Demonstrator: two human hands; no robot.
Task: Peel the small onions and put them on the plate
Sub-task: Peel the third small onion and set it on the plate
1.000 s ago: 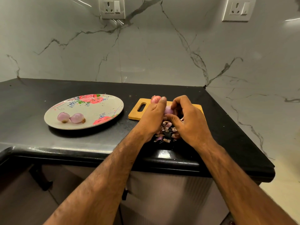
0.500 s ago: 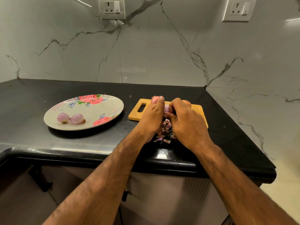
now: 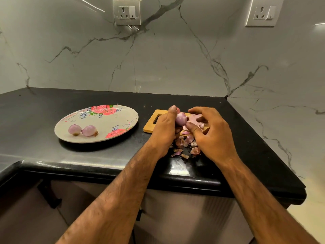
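My left hand (image 3: 164,128) grips a small, partly peeled purple onion (image 3: 181,119) above the near edge of the wooden cutting board (image 3: 149,126). My right hand (image 3: 213,133) is just right of it, fingers curled, pinching a loose pink flap of onion skin (image 3: 195,119) pulled away from the onion. Another onion (image 3: 178,109) peeks out behind my left thumb on the board. To the left, the floral plate (image 3: 112,120) holds two peeled onions (image 3: 74,129) (image 3: 89,130) side by side.
A pile of onion peels (image 3: 184,147) lies on the black counter (image 3: 35,110) under my hands, near the front edge. The marble wall with two sockets (image 3: 126,12) rises behind, and the counter ends at the right wall.
My right hand has moved right, away from the onion, drawing a flap of skin off it. The onion's pale peeled side now shows. My left hand stays in place.
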